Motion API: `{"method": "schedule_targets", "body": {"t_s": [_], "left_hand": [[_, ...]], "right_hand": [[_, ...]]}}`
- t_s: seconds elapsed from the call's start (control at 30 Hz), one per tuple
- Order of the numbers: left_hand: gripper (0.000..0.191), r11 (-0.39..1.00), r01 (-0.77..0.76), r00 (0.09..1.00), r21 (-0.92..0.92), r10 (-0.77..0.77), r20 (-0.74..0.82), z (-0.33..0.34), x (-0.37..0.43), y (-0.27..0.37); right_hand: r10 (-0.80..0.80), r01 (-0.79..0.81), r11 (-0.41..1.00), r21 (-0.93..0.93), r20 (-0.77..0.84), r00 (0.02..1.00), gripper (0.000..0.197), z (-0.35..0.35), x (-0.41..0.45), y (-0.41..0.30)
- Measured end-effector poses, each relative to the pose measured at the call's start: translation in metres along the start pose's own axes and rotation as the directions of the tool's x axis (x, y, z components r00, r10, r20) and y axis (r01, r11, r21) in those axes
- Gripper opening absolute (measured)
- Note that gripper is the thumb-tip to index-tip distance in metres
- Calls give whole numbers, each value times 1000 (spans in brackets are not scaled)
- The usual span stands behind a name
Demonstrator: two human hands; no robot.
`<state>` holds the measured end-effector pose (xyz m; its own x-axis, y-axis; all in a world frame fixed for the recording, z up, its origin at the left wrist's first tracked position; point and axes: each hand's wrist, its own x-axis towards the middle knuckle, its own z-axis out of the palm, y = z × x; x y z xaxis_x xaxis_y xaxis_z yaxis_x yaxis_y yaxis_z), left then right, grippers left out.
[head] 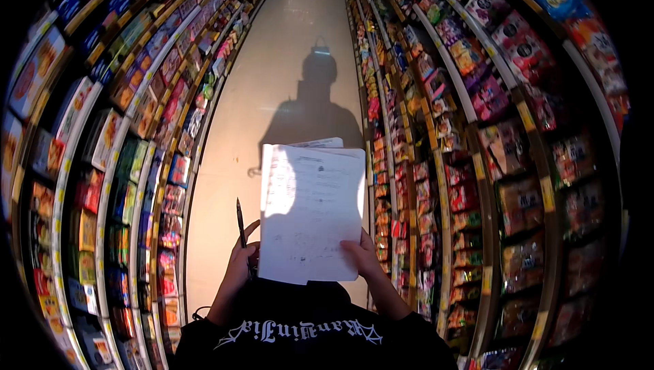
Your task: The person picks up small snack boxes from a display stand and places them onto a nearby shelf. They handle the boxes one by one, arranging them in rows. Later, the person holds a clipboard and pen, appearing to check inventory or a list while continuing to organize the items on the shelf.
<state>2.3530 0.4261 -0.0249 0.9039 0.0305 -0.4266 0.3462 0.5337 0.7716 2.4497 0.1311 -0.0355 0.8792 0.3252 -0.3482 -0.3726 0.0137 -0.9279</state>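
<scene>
A notebook of white pages (317, 201) is held up in front of my chest, its top page bearing handwriting. Behind its upper edge another sheet sticks out slightly askew. My left hand (241, 260) is at the notebook's lower left edge and has a dark pen (240, 219) in its grip, the tip pointing up and away from me. At the lower right edge, my right hand (360, 255) pinches the notebook, thumb on the page and fingers behind. Bright light falls on the page's left side and right edge; the rest is in shadow.
I am in a store aisle with a pale, smooth floor (219, 165). Shelves of boxed and bagged packages (104, 137) line the left side. Shelves of bagged goods (521, 206) run along the right. A person's shadow lies on the floor ahead.
</scene>
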Motion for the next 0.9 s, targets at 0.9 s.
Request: {"method": "schedule_targets", "body": {"t_s": [0.9], "left_hand": [[51,988,-155,980,20,156,-123,172,799,363]], "right_hand": [[-1,10,992,-122,74,997,62,-166,772,-331]]}}
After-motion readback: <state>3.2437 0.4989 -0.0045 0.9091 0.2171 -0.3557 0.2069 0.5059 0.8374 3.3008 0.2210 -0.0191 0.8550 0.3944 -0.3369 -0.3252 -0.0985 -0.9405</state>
